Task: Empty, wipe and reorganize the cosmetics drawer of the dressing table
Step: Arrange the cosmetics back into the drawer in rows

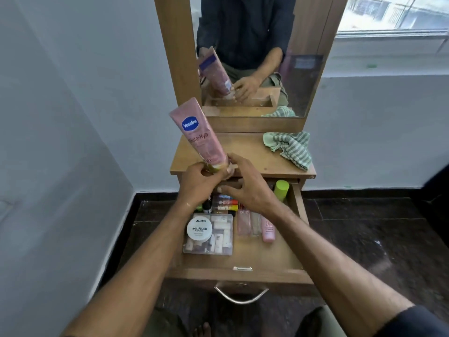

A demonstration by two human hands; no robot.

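The left hand point(202, 178) grips a pink Vaseline lotion tube point(200, 136) by its cap end, tilted up-left above the wooden counter point(245, 152). Beside it, the right hand point(247, 186) hovers spread open, holding nothing, over the open wooden cosmetics drawer point(297, 203).

Window point(398, 13) upper right; dark floor point(364, 227) below.

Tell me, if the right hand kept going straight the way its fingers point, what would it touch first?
Probably the pink Vaseline tube held by the left hand. The right hand reaches up-left with fingers spread, its thumb at the tube's lower end; depth is uncertain from this single view.
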